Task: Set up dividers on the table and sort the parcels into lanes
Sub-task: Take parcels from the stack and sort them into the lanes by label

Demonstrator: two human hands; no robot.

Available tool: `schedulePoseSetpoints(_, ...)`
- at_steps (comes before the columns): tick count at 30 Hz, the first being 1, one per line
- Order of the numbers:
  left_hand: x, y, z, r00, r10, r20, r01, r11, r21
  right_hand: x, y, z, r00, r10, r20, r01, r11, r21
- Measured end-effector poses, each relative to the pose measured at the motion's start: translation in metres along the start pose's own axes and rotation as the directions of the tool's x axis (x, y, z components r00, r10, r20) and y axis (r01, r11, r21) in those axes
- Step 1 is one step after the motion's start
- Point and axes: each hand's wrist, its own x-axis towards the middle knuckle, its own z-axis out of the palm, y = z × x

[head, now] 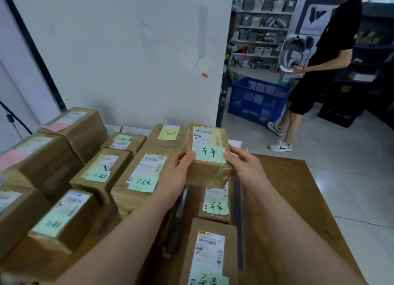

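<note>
Both hands had the held parcel (207, 156) between them. The left hand (178, 174) gripped its 9 o'clock side and the right hand (245, 167) its 3 o'clock side. Each thumb lay on the top face near the near corners. The fingers were wrapped under or round the sides and mostly hidden, so the grip was closed on the box from both flanks. Neither hand was nearer than the other.

The parcel looked lifted clear of the table (287, 188), near the centre of view, tilted a bit twd the wearer. Its long axis ran approx 6 to 12, leaning slightly twd 11 at the far end. The shipping label (205, 135) sat at the 12 end and the green note (210, 155) at the 6 end, with the writing upright to the wearer.

Below it, twd 6, two dark strips ran the same 6-to-12 way: the left divider (175, 225) and the right divider (237, 210). Between them sat a lane parcel (215, 205), and nearer still the nearest parcel (210, 255). Both lay lengthwise w/ green notes that looked like the held one's.

The held box overlapped the lane parcel's far end in view; can't tell if they touched. Prob next move: set it down in that lane at the 12 end, axis kept parallel to the dividers, w/o rotating. Other parcels (140, 174) w/ different notes sat at 9, outside the left divider.
</note>
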Motion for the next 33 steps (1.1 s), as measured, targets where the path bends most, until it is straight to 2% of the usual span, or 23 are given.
schedulePoseSetpoints(6, -0.014, 0.003, -0.059, 0.999, -0.018, -0.048, 0.019, 1.000, 0.011, -0.016, -0.003, 0.058, 1.000, 0.003, 0.019, -0.004, 1.000, 0.014)
schedulePoseSetpoints(9, -0.024, 0.006, -0.081, 0.997, -0.014, -0.078, 0.015, 1.000, 0.009, -0.018, -0.006, 0.080, 1.000, -0.006, 0.029, 0.007, 0.999, -0.031)
schedulePoseSetpoints(18, -0.052, 0.003, -0.132, 0.986, -0.016, -0.163, 0.024, 0.998, 0.050, -0.030, -0.008, 0.128, 0.990, 0.008, 0.138, 0.002, 0.998, -0.070)
schedulePoseSetpoints(27, -0.064, 0.001, -0.164, 0.998, 0.011, -0.060, -0.009, 0.999, 0.045, -0.064, -0.022, 0.143, 0.991, 0.015, 0.136, 0.001, 0.993, -0.117)
schedulePoseSetpoints(33, -0.071, -0.003, -0.170, 0.995, 0.055, 0.080, -0.063, 0.993, 0.102, -0.094, -0.025, 0.142, 0.999, 0.034, 0.034, -0.031, 0.994, -0.101)
